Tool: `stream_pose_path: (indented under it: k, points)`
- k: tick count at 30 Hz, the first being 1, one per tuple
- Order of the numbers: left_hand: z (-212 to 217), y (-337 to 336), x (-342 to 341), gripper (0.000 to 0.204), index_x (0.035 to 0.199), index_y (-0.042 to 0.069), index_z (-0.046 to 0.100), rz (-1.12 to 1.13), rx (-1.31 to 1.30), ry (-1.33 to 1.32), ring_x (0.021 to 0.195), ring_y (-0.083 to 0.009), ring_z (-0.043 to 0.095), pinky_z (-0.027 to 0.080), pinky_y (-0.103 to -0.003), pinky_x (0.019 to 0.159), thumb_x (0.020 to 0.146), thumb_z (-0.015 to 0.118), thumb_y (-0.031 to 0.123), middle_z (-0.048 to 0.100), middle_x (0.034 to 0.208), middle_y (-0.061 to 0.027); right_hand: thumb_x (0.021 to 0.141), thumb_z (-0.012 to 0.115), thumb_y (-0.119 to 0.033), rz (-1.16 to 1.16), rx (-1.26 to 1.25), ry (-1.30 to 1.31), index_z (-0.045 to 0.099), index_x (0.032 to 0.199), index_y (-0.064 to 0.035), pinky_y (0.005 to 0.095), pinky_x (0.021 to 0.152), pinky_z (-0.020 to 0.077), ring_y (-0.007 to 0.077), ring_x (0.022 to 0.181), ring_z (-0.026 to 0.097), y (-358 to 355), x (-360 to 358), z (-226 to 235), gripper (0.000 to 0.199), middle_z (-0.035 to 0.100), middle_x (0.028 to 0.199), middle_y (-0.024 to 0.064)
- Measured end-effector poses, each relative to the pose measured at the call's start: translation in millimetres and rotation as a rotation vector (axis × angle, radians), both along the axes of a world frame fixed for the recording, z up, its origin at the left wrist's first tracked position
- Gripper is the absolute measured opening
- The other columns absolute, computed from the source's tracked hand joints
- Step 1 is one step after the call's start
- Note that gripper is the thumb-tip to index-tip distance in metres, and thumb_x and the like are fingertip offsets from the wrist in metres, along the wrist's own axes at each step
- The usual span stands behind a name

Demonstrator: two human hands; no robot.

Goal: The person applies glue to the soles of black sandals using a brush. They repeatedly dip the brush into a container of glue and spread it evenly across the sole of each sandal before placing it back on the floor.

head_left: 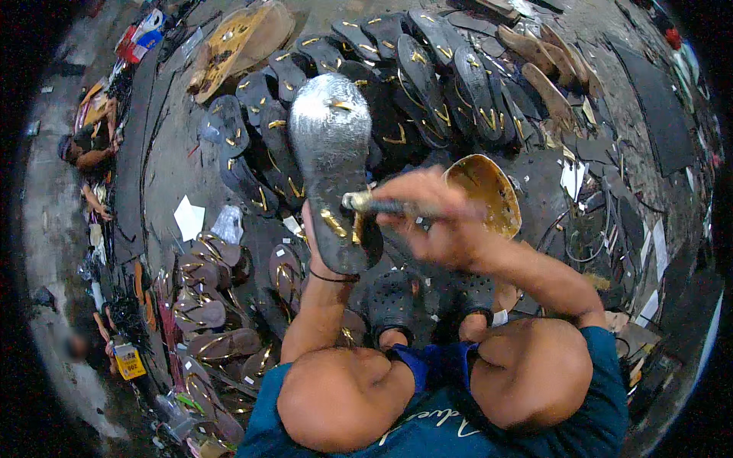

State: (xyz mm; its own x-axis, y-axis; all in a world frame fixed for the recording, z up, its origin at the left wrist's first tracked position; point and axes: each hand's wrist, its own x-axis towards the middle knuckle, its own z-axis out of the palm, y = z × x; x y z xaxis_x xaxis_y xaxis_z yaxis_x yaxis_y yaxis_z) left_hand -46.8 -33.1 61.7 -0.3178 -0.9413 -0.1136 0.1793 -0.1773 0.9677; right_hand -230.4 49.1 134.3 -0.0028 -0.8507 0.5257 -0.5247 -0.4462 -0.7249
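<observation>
My left hand (pixel 311 238) is closed round the back of a black sandal sole (pixel 330 164), mostly hidden behind it. The sole stands raised, its underside toward me, with gold strap ends showing on it. A wet, shiny film covers its upper, wider part; the lower part looks duller. My right hand (pixel 439 221), slightly blurred, grips a short brush (pixel 374 204). The brush's pale tip is at the sole's lower middle. Just beyond my right hand is a yellowish bowl (pixel 489 191) with brown residue inside, partly covered by the hand.
Many dark soles with gold strap ends (pixel 427 84) lie crowded beyond my hands. Finished-looking brown sandals (pixel 221 313) are piled at left. Brown soles (pixel 546 57) and a dark sheet (pixel 649 107) lie far right. Scraps litter the floor; my clogs (pixel 393 298) are below. Other people sit far left.
</observation>
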Motion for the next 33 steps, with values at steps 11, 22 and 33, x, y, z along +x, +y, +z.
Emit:
stream_pose_path:
  k: [11, 22, 33]
  points:
    - [0.0, 17.7, 10.2, 0.048, 0.129, 0.003, 0.048, -0.215, 0.414, 0.643, 0.099, -0.0244, 0.063, 0.054, -0.039, 0.085, 0.102, 0.031, 0.038, 0.062, 0.115, -0.0130, 0.073, 0.064, -0.020, 0.116, -0.247, 0.331, 0.063, 0.112, -0.0173, 0.0378, 0.078, 0.0434, 0.0212, 0.088, 0.059, -13.7, 8.8, 10.2, 0.039, 0.062, 0.095, 0.0007]
    - [54.2, 3.5, -18.3, 0.045, 0.113, 0.003, 0.059, -0.113, 0.588, 0.609, 0.085, -0.0241, 0.066, 0.056, -0.038, 0.076, 0.098, 0.038, 0.039, 0.067, 0.100, -0.0117, 0.075, 0.063, -0.025, 0.249, -0.286, 0.291, 0.063, 0.111, -0.0202, 0.0351, 0.075, 0.0434, 0.0161, 0.086, 0.057, 19.0, 25.4, 8.4, 0.036, 0.059, 0.093, -0.0031]
    - [0.2, -42.3, 71.8, 0.043, 0.115, -0.001, 0.058, -0.002, 0.347, 0.985, 0.093, -0.0334, 0.065, 0.054, -0.048, 0.083, 0.095, 0.039, 0.032, 0.065, 0.109, -0.0199, 0.067, 0.074, -0.015, 0.503, 0.103, 0.075, 0.063, 0.114, -0.0177, 0.0377, 0.071, 0.0404, 0.0231, 0.082, 0.060, 40.0, 39.3, -29.6, 0.048, 0.064, 0.094, 0.0039]
